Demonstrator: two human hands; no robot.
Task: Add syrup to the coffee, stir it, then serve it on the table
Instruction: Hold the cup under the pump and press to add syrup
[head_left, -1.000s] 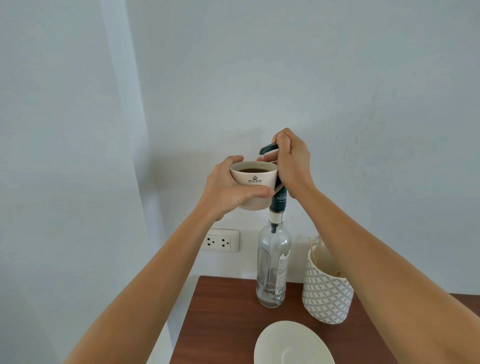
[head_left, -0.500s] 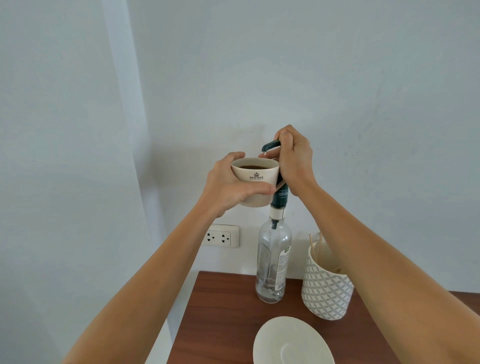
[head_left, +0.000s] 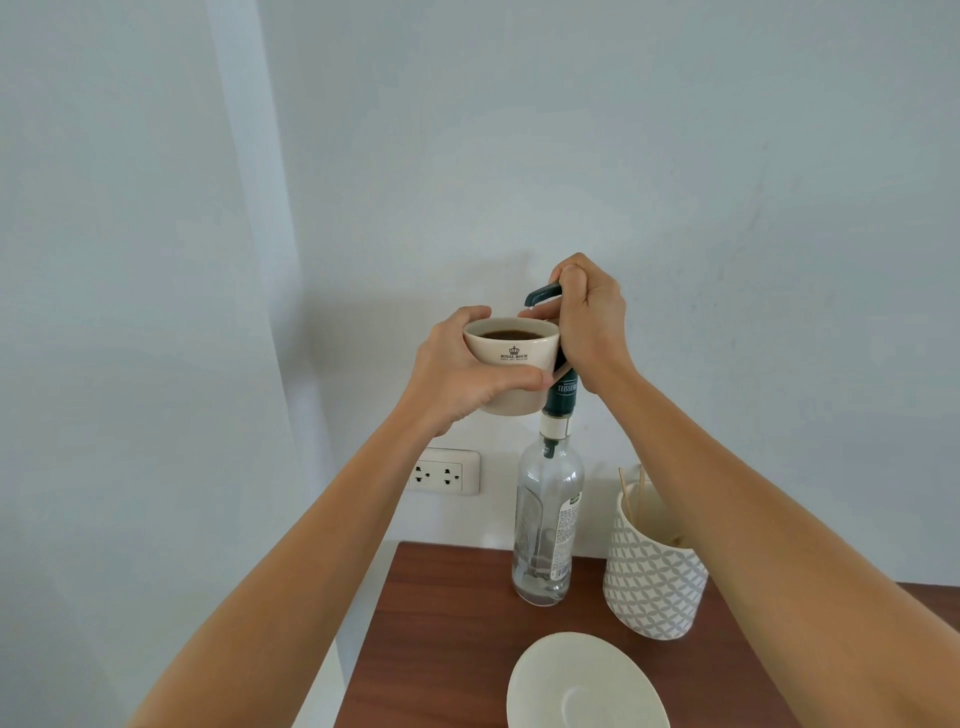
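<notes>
My left hand (head_left: 457, 369) is wrapped around the coffee cup (head_left: 511, 366), thumb across the front, fingers round the far side, holding it in the air well above the desk (head_left: 441, 623). Cup is upright, dark coffee (head_left: 509, 334) visible near the rim, crown logo facing me. My right hand (head_left: 589, 322) is closed in a fist over the pump head (head_left: 543, 294) of the syrup bottle (head_left: 548, 519); the dark nozzle sticks out left from under my fingers, its tip just above the cup's far rim. Can't tell if syrup is coming out. Cup handle sits against the dark green pump collar on the right.

Bottle is clear glass, stands upright on the desk near the wall, a little clear liquid at the bottom, label on its right side. Just right of it: white holder with grey pattern (head_left: 652, 582), thin wooden sticks (head_left: 626, 491) poking out. Nearer me, a white saucer (head_left: 587, 686), partly cut off by the frame edge. Double wall socket (head_left: 441, 473) left of the bottle.
</notes>
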